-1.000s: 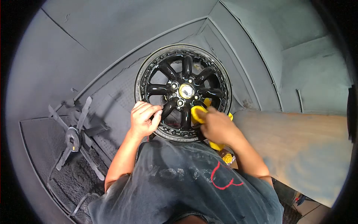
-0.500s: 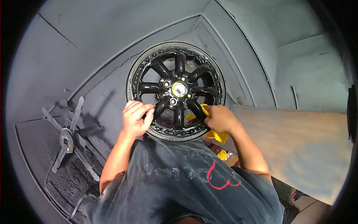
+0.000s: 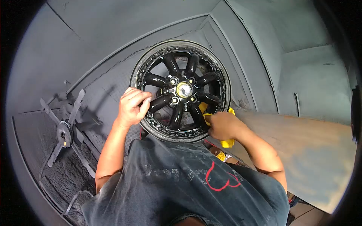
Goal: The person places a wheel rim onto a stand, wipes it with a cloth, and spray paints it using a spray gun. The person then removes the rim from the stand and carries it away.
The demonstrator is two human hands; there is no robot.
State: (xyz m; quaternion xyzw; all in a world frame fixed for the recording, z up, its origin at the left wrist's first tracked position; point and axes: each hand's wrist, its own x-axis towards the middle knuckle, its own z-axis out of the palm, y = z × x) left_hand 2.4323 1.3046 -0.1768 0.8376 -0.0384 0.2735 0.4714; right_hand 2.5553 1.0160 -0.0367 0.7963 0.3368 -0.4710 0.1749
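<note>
A glossy black multi-spoke wheel rim (image 3: 175,116) stands upright in front of my chest, its studded outer lip showing and a yellowish, worn centre cap in the middle. My left hand (image 3: 132,106) is closed over the lip at lower left, its fingers curled round the edge. At lower right, my right hand (image 3: 223,126) holds a bunched yellow cloth (image 3: 228,144) against the wheel's lip and spoke openings. Part of the cloth shows between the spokes. The tips of my right fingers are hidden behind the lip and cloth.
A grey-coated four-armed stand (image 3: 65,133) is at left. Grey-painted panels (image 3: 113,22) surround the wheel. To the right lies a wide brown board (image 3: 301,150) with grey overspray. A crumpled yellow item (image 3: 221,156) sits below the wheel, beside my shirt.
The wheel has turned a little clockwise, with my left hand moving slightly up and left along with the lip. My right hand and the yellow cloth have shifted slightly right and down.
</note>
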